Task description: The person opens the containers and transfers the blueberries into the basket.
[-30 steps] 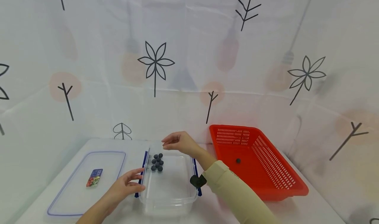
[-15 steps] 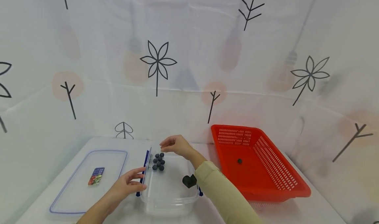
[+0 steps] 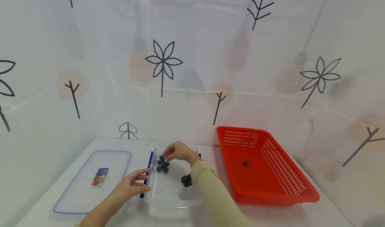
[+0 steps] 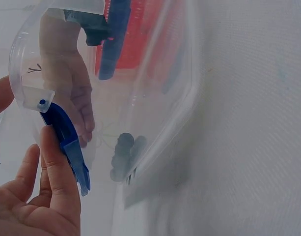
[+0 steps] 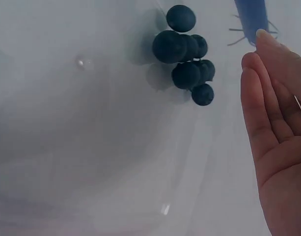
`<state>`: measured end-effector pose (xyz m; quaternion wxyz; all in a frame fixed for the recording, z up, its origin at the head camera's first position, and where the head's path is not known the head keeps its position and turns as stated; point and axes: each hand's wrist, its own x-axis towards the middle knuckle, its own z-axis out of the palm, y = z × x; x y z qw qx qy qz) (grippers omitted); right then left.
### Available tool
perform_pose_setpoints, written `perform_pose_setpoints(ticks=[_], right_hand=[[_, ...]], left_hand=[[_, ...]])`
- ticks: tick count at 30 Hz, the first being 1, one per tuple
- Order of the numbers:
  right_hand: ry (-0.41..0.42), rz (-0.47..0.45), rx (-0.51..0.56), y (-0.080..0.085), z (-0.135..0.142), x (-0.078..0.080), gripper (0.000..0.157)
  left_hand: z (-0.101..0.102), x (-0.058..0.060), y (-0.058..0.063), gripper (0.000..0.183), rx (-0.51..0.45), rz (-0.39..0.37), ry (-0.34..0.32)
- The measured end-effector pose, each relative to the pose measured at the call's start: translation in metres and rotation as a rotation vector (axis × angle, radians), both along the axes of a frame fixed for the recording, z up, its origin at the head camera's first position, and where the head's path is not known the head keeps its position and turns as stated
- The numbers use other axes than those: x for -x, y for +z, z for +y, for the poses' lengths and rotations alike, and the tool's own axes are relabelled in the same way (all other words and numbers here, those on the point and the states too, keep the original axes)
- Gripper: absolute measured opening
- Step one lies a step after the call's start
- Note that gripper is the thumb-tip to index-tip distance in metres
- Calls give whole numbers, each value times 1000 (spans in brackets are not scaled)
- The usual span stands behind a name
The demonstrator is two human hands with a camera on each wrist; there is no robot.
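Observation:
A clear plastic food container [image 3: 177, 203] with blue side latches stands on the table. Inside it, toward the far left, sits a cluster of dark, round grapes [image 3: 163, 165]. My left hand [image 3: 129, 185] rests at the container's left side with thumb and fingers spread. One fingertip touches a blue latch [image 4: 71, 147] in the left wrist view. My right hand [image 3: 178, 151] hangs over the container's far end, its fingertips overlapping the grapes in the head view. In the right wrist view, the bent fingers and thumb come close together beside the grapes [image 5: 184, 73], with nothing visible between them.
To the right stands a red perforated basket [image 3: 270, 187] with one dark round fruit [image 3: 245, 163] in it. The blue-edged lid [image 3: 75, 193], bearing a colourful label [image 3: 100, 176], lies flat on the left. A patterned white cloth [image 3: 192, 113] hangs behind the table.
My right hand has come down from above the container's far edge to the grapes. The left hand keeps its place at the container's side. The head view has shifted slightly.

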<state>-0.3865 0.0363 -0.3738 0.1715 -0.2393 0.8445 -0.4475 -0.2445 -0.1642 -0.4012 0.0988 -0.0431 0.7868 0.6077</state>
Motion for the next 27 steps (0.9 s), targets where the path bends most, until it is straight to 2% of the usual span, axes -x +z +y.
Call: perform_pose_setpoints(ticks=[4,9,17,27], right_hand=[[25,14,-80,-5,-1,1,18],[73,53,-230,-9,-1,2,19],[136,66,-388,-13,-2,0,23],[202,101,-457,-13,-9,-4,18]], left_hand=[[0,0,1,67,-7,0,-7],[0,1,2,68,-9,16,-34],[1,2,0,67,-14,21,-16],[-1,0,0,66,-30,32,-32]])
